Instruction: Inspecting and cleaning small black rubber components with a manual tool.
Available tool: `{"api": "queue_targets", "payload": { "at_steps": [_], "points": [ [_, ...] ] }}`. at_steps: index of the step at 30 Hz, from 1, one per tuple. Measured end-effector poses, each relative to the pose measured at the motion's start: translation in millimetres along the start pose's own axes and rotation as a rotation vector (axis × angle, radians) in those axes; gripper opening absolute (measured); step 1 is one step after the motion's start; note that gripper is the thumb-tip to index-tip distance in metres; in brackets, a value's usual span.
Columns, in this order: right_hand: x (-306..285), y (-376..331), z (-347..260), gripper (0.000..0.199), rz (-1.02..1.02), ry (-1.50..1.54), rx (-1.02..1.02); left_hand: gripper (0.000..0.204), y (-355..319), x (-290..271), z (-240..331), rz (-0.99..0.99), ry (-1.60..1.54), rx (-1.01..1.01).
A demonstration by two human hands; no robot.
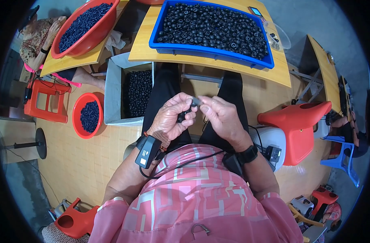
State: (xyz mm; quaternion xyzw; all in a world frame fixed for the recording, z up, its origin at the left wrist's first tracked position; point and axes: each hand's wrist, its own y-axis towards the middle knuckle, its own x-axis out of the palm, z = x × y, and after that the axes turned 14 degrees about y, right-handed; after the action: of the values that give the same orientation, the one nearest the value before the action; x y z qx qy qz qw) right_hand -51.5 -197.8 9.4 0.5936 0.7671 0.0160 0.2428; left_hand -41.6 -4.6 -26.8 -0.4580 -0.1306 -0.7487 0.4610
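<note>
Holding small black bits [181, 118] in the left grip [169, 115]; pinching a blurry dark piece [196, 101] with the right grip [222, 117].

1 blu tray [217, 56], 1 gry box [114, 94]

My feed shows a smooth blue plastic tray [211, 54], shiny black pieces [213, 30], a satin wood-look desk [144, 42] and a cloth garment [201, 190].
</note>
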Motion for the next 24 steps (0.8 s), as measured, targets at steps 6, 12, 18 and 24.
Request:
{"api": "queue_targets", "payload": {
  "at_steps": [6,12,18,24],
  "points": [
    [-8.2,1.3,2.6,0.026,0.178,0.377,0.348,0.012,-0.2,8.0,1.2,0.019,0.053,0.017],
    [1.2,-0.6,-9.7,0.02,0.038,0.337,0.234,0.015,0.2,4.9,-3.7,0.032,-0.011,-0.026],
    [3.5,-0.9,-8.0,0.02,0.005,0.035,0.001,0.018,-0.3,1.2,-1.9,0.028,-0.011,0.002],
    [1.5,-1.2,-7.4,0.022,-0.011,-0.047,-0.016,0.017,0.8,0.1,-2.8,0.025,0.009,0.015]
  ]
}}
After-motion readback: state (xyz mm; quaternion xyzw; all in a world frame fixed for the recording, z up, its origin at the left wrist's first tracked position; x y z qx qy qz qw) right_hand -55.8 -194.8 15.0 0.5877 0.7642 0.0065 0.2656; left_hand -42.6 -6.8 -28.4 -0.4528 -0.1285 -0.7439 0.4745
